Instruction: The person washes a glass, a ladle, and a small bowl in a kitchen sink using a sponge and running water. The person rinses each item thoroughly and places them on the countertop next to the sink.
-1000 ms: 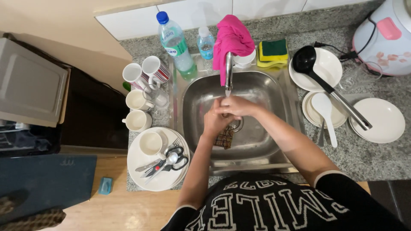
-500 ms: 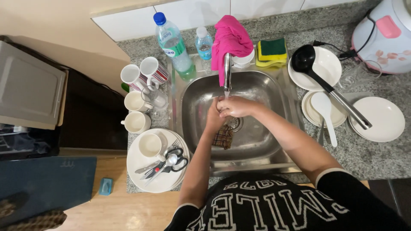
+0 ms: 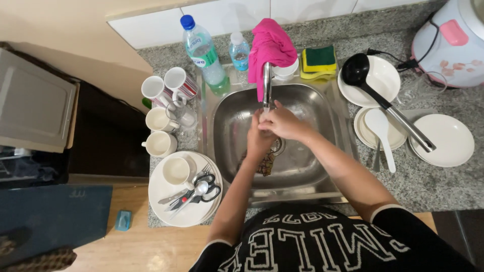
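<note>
Both my hands are together under the faucet [image 3: 266,80] over the steel sink [image 3: 302,166]. My left hand [image 3: 258,135] and my right hand [image 3: 280,122] press against each other, with nothing visible between them. A brown scrubber [image 3: 265,164] lies on the sink bottom near the drain [image 3: 277,146], just below my hands. A pink cloth [image 3: 269,45] hangs over the faucet.
Left of the sink stand several mugs [image 3: 160,118] and a plate stack [image 3: 171,206] holding a cup, scissors [image 3: 201,194] and cutlery. Bottles [image 3: 204,50] and a sponge [image 3: 318,60] sit behind. On the right are plates [image 3: 443,143], a ladle [image 3: 383,98], a white spoon [image 3: 380,133] and a rice cooker [image 3: 454,40].
My joined hands have shifted slightly up toward the faucet spout; otherwise the scene is the same.
</note>
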